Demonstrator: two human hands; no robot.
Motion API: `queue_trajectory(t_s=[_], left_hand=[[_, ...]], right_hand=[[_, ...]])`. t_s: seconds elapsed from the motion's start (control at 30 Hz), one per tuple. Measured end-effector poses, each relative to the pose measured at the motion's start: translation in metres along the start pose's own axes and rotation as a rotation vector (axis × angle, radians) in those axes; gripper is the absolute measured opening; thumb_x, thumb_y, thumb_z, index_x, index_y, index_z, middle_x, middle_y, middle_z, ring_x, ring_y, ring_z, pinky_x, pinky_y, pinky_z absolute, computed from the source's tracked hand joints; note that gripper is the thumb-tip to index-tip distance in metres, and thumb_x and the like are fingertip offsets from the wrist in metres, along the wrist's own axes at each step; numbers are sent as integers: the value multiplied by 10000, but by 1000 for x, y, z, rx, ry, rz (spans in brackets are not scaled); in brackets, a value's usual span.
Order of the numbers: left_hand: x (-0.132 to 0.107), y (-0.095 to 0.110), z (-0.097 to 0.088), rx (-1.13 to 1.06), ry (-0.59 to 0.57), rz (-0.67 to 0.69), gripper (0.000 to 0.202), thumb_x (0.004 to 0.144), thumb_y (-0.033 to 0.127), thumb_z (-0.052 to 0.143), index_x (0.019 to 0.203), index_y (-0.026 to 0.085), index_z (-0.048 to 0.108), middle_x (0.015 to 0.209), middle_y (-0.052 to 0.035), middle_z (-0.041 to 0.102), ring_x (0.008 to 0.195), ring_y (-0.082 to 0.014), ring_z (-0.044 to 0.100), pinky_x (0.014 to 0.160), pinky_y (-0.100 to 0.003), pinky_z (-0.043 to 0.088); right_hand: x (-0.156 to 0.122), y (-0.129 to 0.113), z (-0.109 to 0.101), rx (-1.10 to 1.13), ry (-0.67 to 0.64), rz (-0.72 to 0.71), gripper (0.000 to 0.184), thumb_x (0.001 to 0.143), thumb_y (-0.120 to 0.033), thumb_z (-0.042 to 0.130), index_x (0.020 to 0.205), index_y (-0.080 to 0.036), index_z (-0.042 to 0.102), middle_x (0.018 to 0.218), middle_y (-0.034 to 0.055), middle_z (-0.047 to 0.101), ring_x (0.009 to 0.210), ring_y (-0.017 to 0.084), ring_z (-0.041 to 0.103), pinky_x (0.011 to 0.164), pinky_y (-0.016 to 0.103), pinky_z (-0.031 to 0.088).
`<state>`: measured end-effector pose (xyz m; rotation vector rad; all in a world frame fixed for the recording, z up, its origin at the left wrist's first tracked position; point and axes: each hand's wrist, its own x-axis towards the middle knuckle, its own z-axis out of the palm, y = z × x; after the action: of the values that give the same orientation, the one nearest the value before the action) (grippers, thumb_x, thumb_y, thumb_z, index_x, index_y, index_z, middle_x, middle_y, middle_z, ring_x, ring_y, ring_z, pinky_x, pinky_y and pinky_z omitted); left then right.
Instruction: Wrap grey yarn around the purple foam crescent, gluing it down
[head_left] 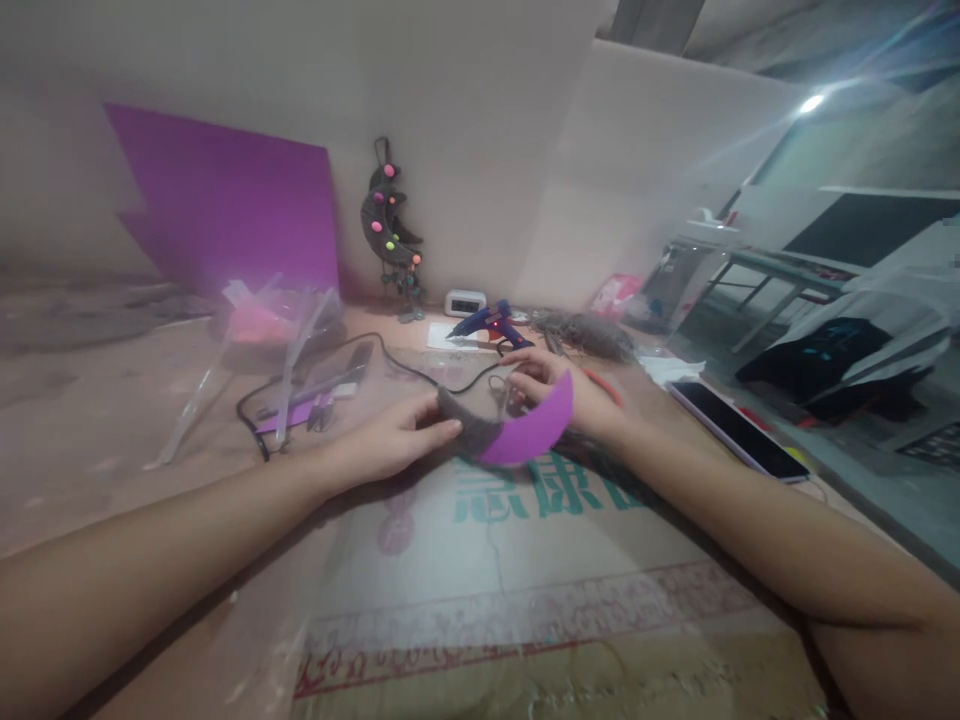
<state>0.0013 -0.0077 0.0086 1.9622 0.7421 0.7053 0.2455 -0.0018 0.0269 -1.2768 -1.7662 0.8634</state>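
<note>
Over the board (442, 560), the left hand (409, 435) is pinching a crescent (514, 440) by its grey end — probably light, bendable, best held there — while the right hand (551, 368) is hovering half-curled, grip unclear.

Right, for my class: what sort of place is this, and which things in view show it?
Probably a craft workspace, though whether at home or in a workshop is unclear. The blue glue gun, the decorated grey crescent and the purple crescent partly covered in grey suggest it.
</note>
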Motion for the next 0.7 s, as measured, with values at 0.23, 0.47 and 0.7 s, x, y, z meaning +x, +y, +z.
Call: queue_trajectory(t_s=[0.23,0.47,0.7], left_hand=[[2,-1,-2,-79,258,-124,270,872,405,526,736,172,516,624,17,515,580,-119,488,542,-243,372],[1,0,0,-152,266,-112,221,860,395,553,844,176,532,632,38,470,543,-100,439,495,-235,344],[0,1,-3,-47,332,-93,345,827,512,565,878,176,624,704,-20,585,638,-154,534,529,-258,397]], right_hand=[[-14,-11,10,150,187,-73,341,940,-493,375,914,-205,557,726,11,610,634,129,570,640,267,494],[-28,-17,20,-36,111,-156,214,842,-421,577,886,-212,562,664,-12,571,593,138,546,566,265,446],[-31,-11,24,-290,91,-249,171,853,-340,553,927,-198,615,816,46,675,742,199,626,677,325,498]])
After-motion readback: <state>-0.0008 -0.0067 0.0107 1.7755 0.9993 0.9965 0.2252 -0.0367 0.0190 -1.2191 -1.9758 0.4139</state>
